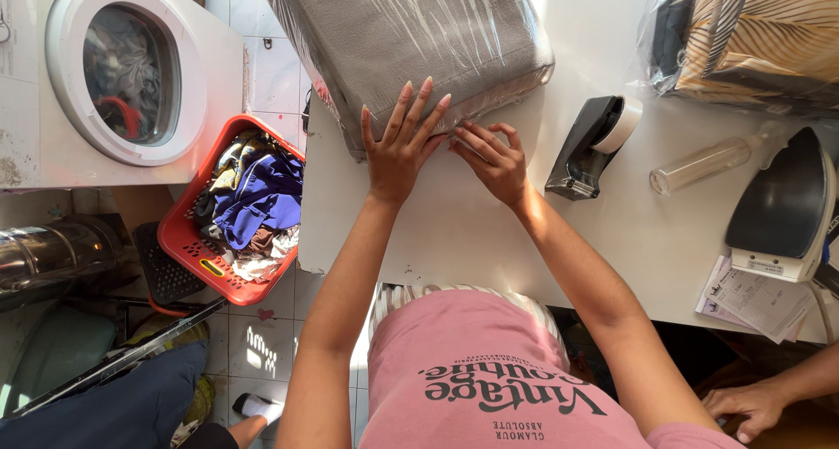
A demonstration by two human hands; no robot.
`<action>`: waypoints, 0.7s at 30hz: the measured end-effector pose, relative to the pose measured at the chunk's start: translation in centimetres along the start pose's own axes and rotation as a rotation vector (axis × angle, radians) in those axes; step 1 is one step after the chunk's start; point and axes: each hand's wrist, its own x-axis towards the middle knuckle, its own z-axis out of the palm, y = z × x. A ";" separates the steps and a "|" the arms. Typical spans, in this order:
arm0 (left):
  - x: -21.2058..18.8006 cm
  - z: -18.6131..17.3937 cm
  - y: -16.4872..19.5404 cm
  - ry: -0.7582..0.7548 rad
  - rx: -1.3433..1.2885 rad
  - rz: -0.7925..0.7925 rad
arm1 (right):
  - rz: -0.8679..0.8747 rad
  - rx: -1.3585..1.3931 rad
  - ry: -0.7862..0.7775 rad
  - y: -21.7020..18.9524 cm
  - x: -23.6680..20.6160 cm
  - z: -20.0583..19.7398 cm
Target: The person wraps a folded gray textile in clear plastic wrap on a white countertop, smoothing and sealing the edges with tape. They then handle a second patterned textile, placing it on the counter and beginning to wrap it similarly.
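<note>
A grey folded textile wrapped in clear plastic (411, 30) lies on the white table (489, 231), reaching to its far edge. My left hand (400, 143) rests flat on the near side of the package, fingers spread. My right hand (491, 158) touches the package's near edge beside it, fingers curled at the plastic fold; whether it pinches the plastic is unclear.
A black tape dispenser (590, 148), a clear spray bottle (708, 162), an iron (782, 213) and papers (759, 300) sit to the right. Another bagged striped textile (752, 34) lies far right. A red laundry basket (236, 209) and washing machine (122, 73) stand left. Another person's hand (752, 405) shows at lower right.
</note>
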 end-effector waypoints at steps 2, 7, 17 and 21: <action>-0.2 0.3 0.0 -0.016 -0.007 -0.002 | 0.019 0.011 0.002 0.1 0.0 0.0; -0.4 1.2 0.1 -0.021 0.013 0.023 | 0.064 0.034 0.011 0.5 0.2 0.3; -0.3 1.3 0.2 -0.070 0.008 0.023 | 0.067 0.044 0.032 0.9 1.5 0.4; -0.1 0.8 0.2 -0.100 0.005 0.028 | 0.238 0.055 0.200 3.0 4.2 -0.3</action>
